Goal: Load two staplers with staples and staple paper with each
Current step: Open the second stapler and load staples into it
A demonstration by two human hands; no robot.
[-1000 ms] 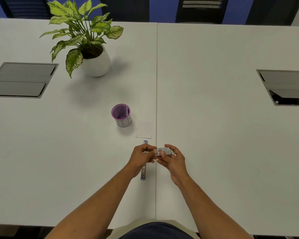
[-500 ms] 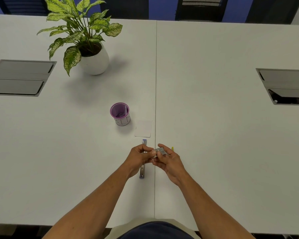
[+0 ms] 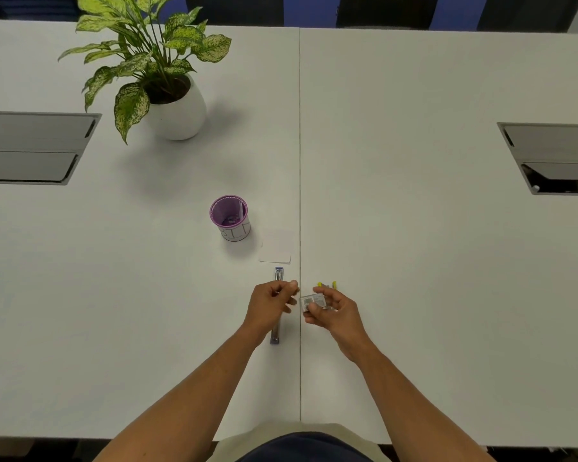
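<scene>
Hands working over a white table (image 3: 431,261)
The right hand (image 3: 336,313) is gripping a small staple box (image 3: 312,301); the left hand (image 3: 271,306), fingers pinched together, is hovering above an opened stapler (image 3: 277,308).

Two hands over a white table, staples box in the right one

The right hand (image 3: 336,311) grips a small grey staples box (image 3: 312,301); the left hand (image 3: 271,306), fingers curled, hovers above a long metal stapler (image 3: 277,305) near a white paper slip (image 3: 277,247).

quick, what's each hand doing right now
Left hand: fingertips pinched together, whether on staples cannot be told.
Right hand: holding the small staple box.
</scene>
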